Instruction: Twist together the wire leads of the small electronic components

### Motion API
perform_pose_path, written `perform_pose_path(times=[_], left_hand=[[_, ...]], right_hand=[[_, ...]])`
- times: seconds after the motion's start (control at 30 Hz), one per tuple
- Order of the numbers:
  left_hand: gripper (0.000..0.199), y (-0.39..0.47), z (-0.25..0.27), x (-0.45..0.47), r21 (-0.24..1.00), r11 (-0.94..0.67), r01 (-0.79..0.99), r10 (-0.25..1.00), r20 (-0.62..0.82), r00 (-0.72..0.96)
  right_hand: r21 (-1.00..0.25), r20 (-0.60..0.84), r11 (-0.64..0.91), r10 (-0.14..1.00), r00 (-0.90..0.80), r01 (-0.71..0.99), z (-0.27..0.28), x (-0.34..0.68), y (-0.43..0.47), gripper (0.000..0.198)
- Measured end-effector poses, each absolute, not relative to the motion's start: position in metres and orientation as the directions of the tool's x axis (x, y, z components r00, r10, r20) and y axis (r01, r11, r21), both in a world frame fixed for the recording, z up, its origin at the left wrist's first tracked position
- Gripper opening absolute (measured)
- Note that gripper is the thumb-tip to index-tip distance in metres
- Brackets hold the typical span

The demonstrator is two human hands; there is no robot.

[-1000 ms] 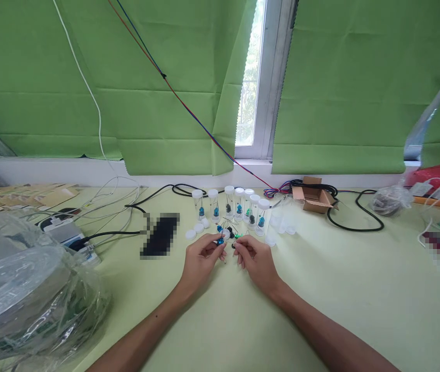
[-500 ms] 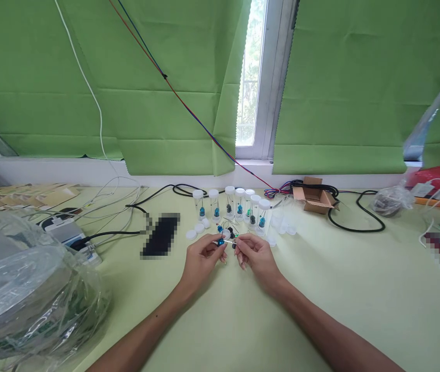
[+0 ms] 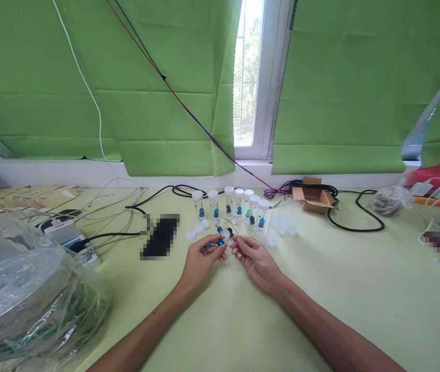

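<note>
My left hand (image 3: pixel 204 258) pinches a small blue part with a thin stem (image 3: pixel 221 241) between thumb and fingers. Close on its right, my right hand (image 3: pixel 253 257) has thumb and forefinger pressed together; whatever they hold is too small to make out. Just beyond the fingertips lie a white cap (image 3: pixel 226 233), a small black part (image 3: pixel 230 231) and some thin metal pins (image 3: pixel 230 223). Behind these stand several clear tubes with white caps (image 3: pixel 239 205), each with a small blue, black or green part inside.
Loose white caps (image 3: pixel 191 235) lie left of the tubes, with another cap (image 3: pixel 270 241) and clear tubes (image 3: pixel 282 225) to their right. An open cardboard box (image 3: pixel 313 199) and black cable (image 3: pixel 355 230) sit behind. A plastic-wrapped spool (image 3: pixel 29 294) and power strip (image 3: pixel 84 248) are at left.
The thin pale piece that stretched between my fingertips no longer shows. My right hand has turned slightly, its lower fingers more visible. The blue part in my left hand stands more in view.
</note>
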State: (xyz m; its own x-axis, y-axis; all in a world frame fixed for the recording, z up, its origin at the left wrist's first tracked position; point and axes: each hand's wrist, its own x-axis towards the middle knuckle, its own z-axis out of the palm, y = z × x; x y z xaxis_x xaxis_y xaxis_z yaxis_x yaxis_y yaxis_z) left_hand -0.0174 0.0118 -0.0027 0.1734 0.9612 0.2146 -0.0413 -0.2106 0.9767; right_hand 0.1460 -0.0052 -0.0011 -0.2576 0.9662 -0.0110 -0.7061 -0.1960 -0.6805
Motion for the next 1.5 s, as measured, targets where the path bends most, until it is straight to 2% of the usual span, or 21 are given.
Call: perform_pose_path(times=[1.0, 1.5], left_hand=[[0.028, 0.011, -0.007, -0.017, 0.973, -0.228, 0.036, 0.954, 0.216, 0.206], [0.027, 0.007, -0.006, -0.016, 0.967, -0.245, 0.075, 0.95, 0.224, 0.219]], right_hand=[[-0.738, 0.044, -0.129, 0.97, -0.237, -0.663, -0.009, 0.145, -0.004, 0.029], [-0.748, -0.002, -0.153, 0.974, -0.227, -0.646, -0.012, 0.145, -0.001, 0.037]])
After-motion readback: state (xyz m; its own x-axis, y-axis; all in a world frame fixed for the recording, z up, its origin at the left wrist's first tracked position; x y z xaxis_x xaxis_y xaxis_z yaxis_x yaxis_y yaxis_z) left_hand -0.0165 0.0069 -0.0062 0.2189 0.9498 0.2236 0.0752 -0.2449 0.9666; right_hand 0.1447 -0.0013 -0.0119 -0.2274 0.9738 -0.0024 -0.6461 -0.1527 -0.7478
